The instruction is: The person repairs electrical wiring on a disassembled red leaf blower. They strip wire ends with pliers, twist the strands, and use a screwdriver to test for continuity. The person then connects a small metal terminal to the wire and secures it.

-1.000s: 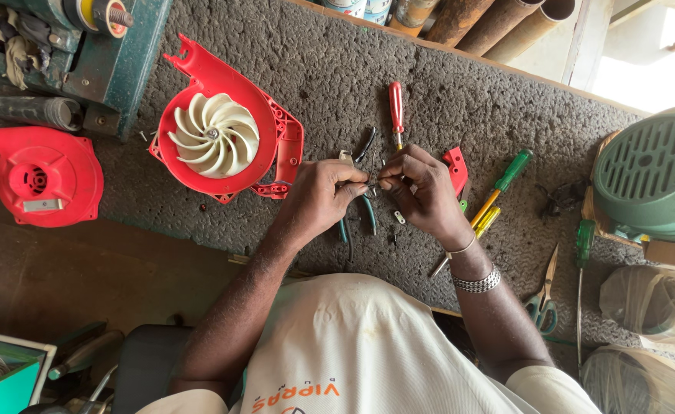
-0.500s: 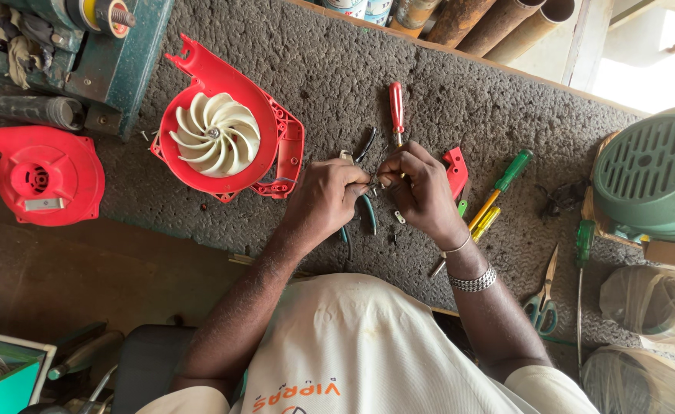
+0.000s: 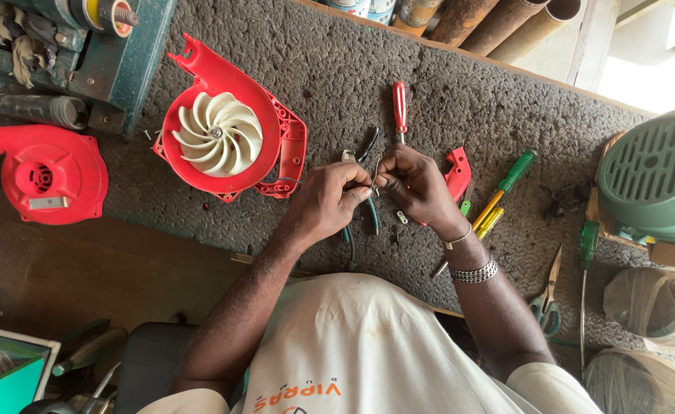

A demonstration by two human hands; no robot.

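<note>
My left hand and my right hand meet over the grey mat, fingertips pinched together on a small metal part with thin wires. Green-handled pliers lie under my hands. A red-handled screwdriver lies just beyond my right hand. Left of my hands sits a red blower housing half with a cream fan impeller. A small red plastic piece lies to the right of my right hand.
A second red blower housing sits far left beside a green machine. Green and yellow screwdrivers, scissors and a green-handled screwdriver lie at right. A green fan cover stands far right.
Both hands stay pinched together at the same spot; the fingers shift slightly on the small part. Nothing else on the mat has moved.
</note>
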